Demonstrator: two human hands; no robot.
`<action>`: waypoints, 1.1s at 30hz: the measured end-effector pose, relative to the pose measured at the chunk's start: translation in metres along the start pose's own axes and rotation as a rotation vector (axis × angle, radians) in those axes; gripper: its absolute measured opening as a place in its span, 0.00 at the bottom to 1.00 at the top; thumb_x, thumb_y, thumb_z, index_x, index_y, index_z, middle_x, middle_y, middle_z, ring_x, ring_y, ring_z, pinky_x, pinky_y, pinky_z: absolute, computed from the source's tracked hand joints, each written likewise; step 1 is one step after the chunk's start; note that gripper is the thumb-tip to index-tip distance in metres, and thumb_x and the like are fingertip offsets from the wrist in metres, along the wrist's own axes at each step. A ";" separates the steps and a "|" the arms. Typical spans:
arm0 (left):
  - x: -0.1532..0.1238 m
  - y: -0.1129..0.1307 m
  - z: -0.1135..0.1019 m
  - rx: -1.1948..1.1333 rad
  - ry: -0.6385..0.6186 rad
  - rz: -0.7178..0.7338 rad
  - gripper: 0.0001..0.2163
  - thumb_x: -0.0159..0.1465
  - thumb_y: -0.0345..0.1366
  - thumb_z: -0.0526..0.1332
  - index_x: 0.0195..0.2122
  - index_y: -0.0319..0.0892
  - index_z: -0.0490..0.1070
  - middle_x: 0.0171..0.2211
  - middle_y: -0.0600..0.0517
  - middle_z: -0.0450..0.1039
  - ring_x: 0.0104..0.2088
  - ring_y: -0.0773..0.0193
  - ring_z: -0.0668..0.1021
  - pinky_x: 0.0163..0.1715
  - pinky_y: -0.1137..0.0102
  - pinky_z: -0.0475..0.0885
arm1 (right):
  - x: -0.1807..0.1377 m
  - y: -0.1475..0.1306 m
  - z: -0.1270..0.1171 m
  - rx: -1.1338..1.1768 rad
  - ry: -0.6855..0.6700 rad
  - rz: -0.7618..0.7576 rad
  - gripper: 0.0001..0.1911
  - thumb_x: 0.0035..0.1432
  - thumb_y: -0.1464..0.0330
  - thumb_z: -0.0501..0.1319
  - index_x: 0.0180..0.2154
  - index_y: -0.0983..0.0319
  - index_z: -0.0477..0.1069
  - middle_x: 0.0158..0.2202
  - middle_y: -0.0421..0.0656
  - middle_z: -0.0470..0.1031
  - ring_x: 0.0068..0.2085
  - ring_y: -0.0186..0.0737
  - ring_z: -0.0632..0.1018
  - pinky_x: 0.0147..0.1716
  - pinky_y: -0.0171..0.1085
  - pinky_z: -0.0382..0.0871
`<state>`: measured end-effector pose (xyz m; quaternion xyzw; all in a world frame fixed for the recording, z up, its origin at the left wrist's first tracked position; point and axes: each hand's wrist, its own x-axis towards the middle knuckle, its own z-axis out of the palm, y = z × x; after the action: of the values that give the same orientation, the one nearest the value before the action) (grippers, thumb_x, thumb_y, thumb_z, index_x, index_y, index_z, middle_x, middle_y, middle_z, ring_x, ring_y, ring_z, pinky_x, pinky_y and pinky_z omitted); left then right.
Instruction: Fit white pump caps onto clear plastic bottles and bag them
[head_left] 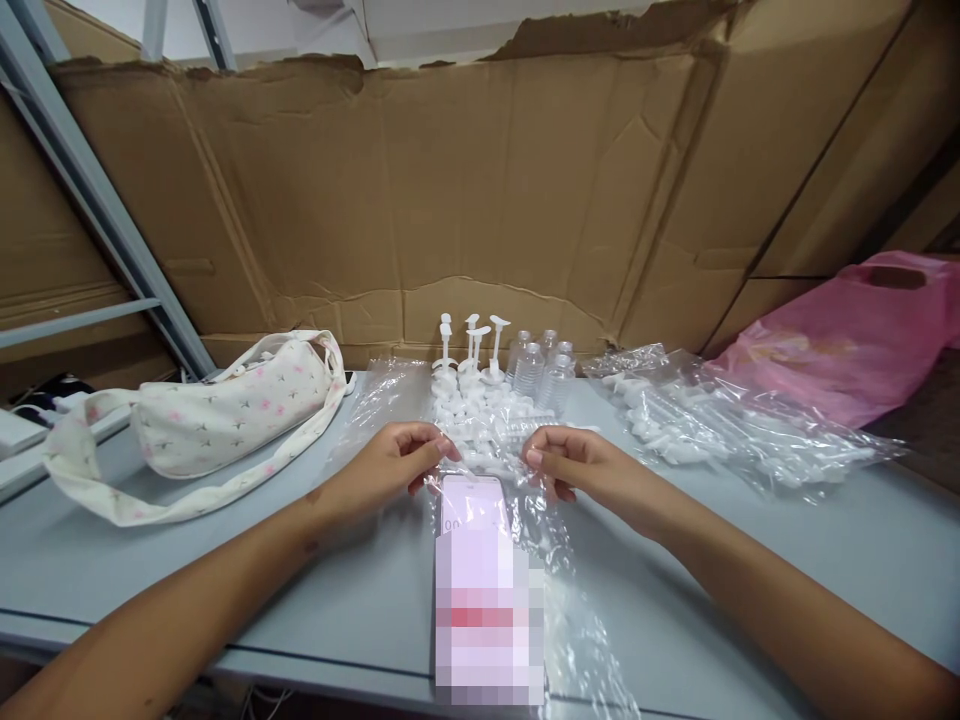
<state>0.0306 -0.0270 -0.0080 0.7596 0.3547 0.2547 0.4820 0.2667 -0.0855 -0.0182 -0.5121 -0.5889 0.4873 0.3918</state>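
Observation:
My left hand (pixel 397 462) and my right hand (pixel 570 462) rest on the grey table (pixel 187 570), one at each side of a pile of white pump heads (pixel 487 425) lying on clear plastic film (pixel 555 560). Both hands have their fingers curled at the edge of the film; whether they pinch it is unclear. A phone (pixel 476 510) lies flat between my wrists, its lower part blurred. Behind the pile stand three white pump tops (pixel 471 350) and several small clear bottles (pixel 541 370).
A floral cloth bag (pixel 232 410) lies at the left. Clear bags of white parts (pixel 720 430) spread at the right, with a pink plastic bag (pixel 847 340) beyond. Torn cardboard (pixel 480 190) walls the back. A metal frame (pixel 97 200) slants at far left.

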 end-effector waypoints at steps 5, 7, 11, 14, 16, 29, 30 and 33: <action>-0.001 -0.003 0.005 -0.063 -0.142 -0.052 0.14 0.63 0.45 0.55 0.36 0.39 0.73 0.24 0.54 0.65 0.22 0.71 0.66 0.21 0.75 0.61 | 0.003 0.003 0.000 0.018 0.083 -0.033 0.18 0.52 0.52 0.62 0.27 0.61 0.67 0.26 0.40 0.71 0.22 0.30 0.69 0.22 0.32 0.57; 0.000 -0.004 0.006 -0.068 -0.105 -0.062 0.14 0.63 0.44 0.55 0.37 0.39 0.73 0.23 0.54 0.66 0.22 0.70 0.67 0.21 0.75 0.60 | 0.004 0.004 -0.002 0.006 0.101 -0.048 0.18 0.51 0.53 0.62 0.26 0.61 0.67 0.25 0.39 0.70 0.22 0.30 0.68 0.21 0.32 0.57; 0.001 -0.005 0.003 -0.085 -0.035 -0.036 0.15 0.65 0.43 0.51 0.36 0.39 0.72 0.20 0.53 0.68 0.20 0.70 0.66 0.20 0.73 0.58 | 0.003 0.005 -0.005 -0.002 0.139 -0.051 0.17 0.51 0.54 0.62 0.25 0.61 0.67 0.22 0.38 0.69 0.22 0.30 0.67 0.22 0.33 0.56; 0.002 -0.006 0.002 -0.096 -0.039 -0.036 0.15 0.66 0.42 0.50 0.35 0.39 0.72 0.20 0.53 0.68 0.20 0.70 0.67 0.21 0.73 0.58 | 0.003 0.005 -0.005 -0.005 0.153 -0.047 0.16 0.52 0.55 0.62 0.24 0.61 0.67 0.22 0.38 0.69 0.22 0.30 0.67 0.22 0.33 0.56; 0.001 -0.005 0.002 -0.080 -0.030 -0.035 0.14 0.66 0.42 0.50 0.36 0.39 0.71 0.21 0.53 0.69 0.20 0.70 0.67 0.22 0.73 0.59 | 0.003 0.006 -0.004 -0.007 0.169 -0.039 0.16 0.53 0.56 0.62 0.25 0.61 0.67 0.22 0.38 0.69 0.22 0.29 0.66 0.22 0.33 0.55; -0.003 -0.002 -0.003 0.366 0.120 0.054 0.19 0.66 0.46 0.48 0.25 0.41 0.68 0.15 0.58 0.61 0.18 0.70 0.64 0.23 0.73 0.59 | 0.001 0.002 -0.005 0.065 0.273 -0.139 0.15 0.51 0.56 0.64 0.26 0.62 0.69 0.22 0.36 0.67 0.21 0.28 0.68 0.20 0.32 0.57; -0.004 -0.002 -0.003 0.376 0.126 0.077 0.19 0.66 0.45 0.48 0.25 0.41 0.67 0.15 0.58 0.62 0.18 0.70 0.64 0.23 0.73 0.59 | 0.001 0.002 -0.005 0.067 0.278 -0.159 0.15 0.52 0.56 0.63 0.27 0.62 0.69 0.22 0.36 0.67 0.21 0.28 0.68 0.20 0.31 0.57; -0.006 0.000 -0.002 0.373 0.148 0.128 0.18 0.67 0.44 0.48 0.24 0.40 0.66 0.15 0.58 0.62 0.19 0.70 0.65 0.25 0.73 0.60 | 0.000 0.002 -0.006 0.076 0.248 -0.204 0.14 0.54 0.56 0.62 0.30 0.61 0.70 0.23 0.37 0.67 0.21 0.28 0.67 0.19 0.32 0.57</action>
<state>0.0253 -0.0301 -0.0074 0.8358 0.3814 0.2699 0.2883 0.2730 -0.0843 -0.0183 -0.4908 -0.5660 0.3998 0.5282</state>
